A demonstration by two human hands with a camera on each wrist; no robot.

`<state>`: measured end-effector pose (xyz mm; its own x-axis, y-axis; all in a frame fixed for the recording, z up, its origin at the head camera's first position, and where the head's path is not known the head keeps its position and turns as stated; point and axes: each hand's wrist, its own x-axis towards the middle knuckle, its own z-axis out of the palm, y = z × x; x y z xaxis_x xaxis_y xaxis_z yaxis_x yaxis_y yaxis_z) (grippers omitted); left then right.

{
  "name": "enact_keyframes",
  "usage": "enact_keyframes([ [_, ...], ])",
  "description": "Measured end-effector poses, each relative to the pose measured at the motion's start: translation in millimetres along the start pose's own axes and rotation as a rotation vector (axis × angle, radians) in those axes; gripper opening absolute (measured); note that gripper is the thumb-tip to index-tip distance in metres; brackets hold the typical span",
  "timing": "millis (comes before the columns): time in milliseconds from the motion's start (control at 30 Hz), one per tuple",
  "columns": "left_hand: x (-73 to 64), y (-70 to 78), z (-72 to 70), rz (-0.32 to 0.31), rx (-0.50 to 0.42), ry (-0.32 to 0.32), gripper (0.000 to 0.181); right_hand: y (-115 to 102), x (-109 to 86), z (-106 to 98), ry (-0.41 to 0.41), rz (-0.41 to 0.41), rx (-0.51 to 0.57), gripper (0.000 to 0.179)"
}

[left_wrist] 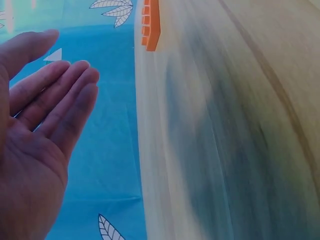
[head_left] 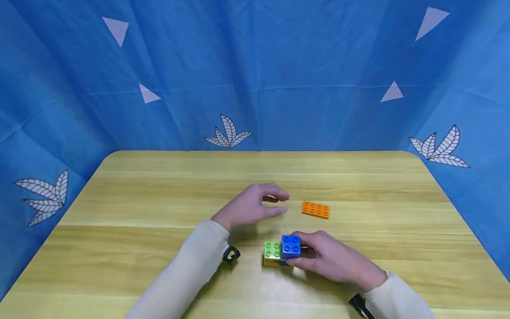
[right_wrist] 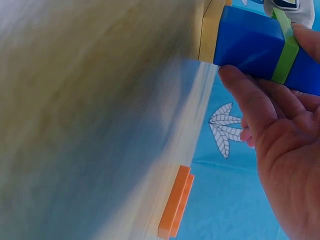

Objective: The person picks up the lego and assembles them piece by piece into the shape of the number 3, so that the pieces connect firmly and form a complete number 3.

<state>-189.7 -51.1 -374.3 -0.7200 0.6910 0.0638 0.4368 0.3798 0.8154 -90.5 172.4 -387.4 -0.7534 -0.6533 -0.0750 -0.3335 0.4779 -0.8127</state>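
Observation:
My right hand (head_left: 332,257) grips a small stack of toy building bricks from its right side, thumb in front and fingers behind. On top sits a square blue brick (head_left: 291,247), over the right part of a light green plate (head_left: 272,250). The right wrist view shows a lower blue brick (right_wrist: 247,40) beneath the green layer, and a yellow plate (right_wrist: 211,37) at the bottom, at the tabletop. My left hand (head_left: 255,206) hovers behind the stack, thumb and fingers apart, holding nothing. An orange eight-stud plate (head_left: 315,209) lies just right of its fingertips.
A light wooden table (head_left: 159,186) with rounded far corners carries everything. Blue cloth (head_left: 279,53) with white triangles and leaf prints hangs behind it and along both sides. Black wrist cameras (head_left: 231,255) sit at both cuffs.

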Motion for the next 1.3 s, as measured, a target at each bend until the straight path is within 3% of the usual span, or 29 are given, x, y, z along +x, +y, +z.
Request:
enact_keyframes([
  [400,15.6,1.9,6.0,-0.006,0.047,-0.016,0.037,1.0,-1.5,-1.9,0.004,-0.001,0.0,0.026],
  [833,59.0,-2.1,25.6,-0.047,0.217,-0.143,0.045,1.8,-0.4,-1.5,-0.014,0.016,0.057,0.025],
  [1067,74.0,-1.1,37.9,-0.039,0.388,-0.22,0.045,0.1,0.5,-1.5,-0.019,0.025,0.075,0.024],
  [1300,81.7,2.6,44.3,0.01,0.562,-0.275,0.039,0.1,0.1,-1.3,-0.009,0.009,0.07,0.025],
])
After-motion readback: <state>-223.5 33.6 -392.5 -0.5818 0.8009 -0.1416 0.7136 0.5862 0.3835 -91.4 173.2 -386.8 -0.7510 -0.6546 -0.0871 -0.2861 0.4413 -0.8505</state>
